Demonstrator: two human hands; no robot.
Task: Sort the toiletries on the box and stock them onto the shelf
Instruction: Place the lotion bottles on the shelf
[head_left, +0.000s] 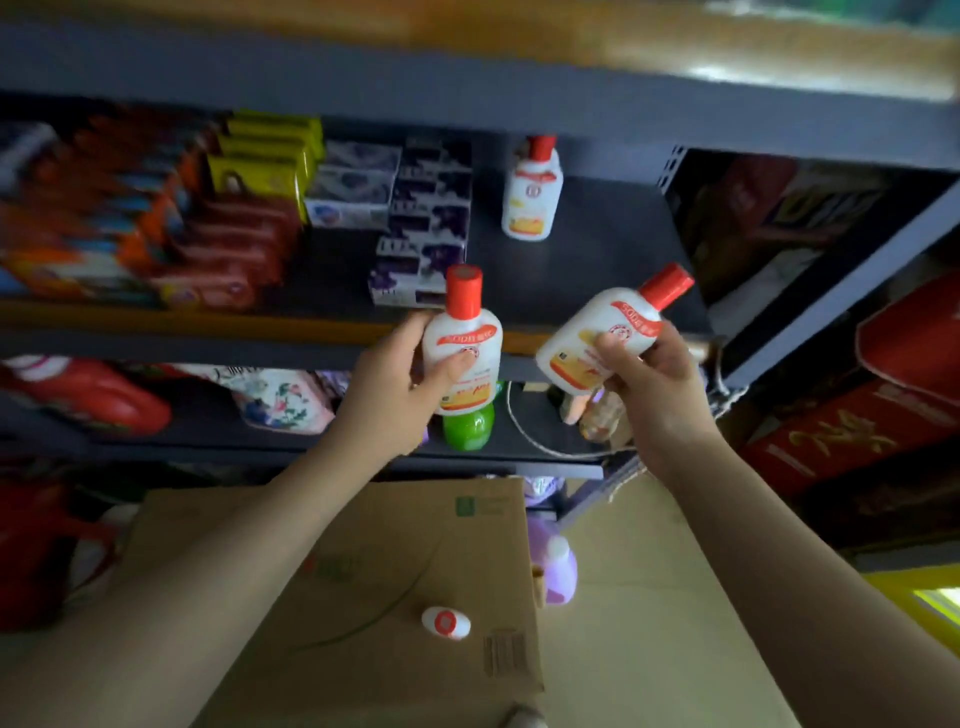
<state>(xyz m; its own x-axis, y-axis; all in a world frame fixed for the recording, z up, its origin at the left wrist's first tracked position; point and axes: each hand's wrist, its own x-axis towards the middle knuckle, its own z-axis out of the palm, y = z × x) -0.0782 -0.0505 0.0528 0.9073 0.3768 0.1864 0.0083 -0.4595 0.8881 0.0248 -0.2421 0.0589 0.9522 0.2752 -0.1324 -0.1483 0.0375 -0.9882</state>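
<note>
Toiletries: white red-capped bottles, stocking partly done.
One bottle is waiting on the box, lower centre; left hand and right hand are each gripping a bottle, fingers curled round; one shelved bottle is standing on the shelf, upper centre.

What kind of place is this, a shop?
Probably a small shop or its stockroom: a metal shelf holds rows of boxed soaps, and matching red-capped lotion bottles are being stocked from a cardboard box.
</note>
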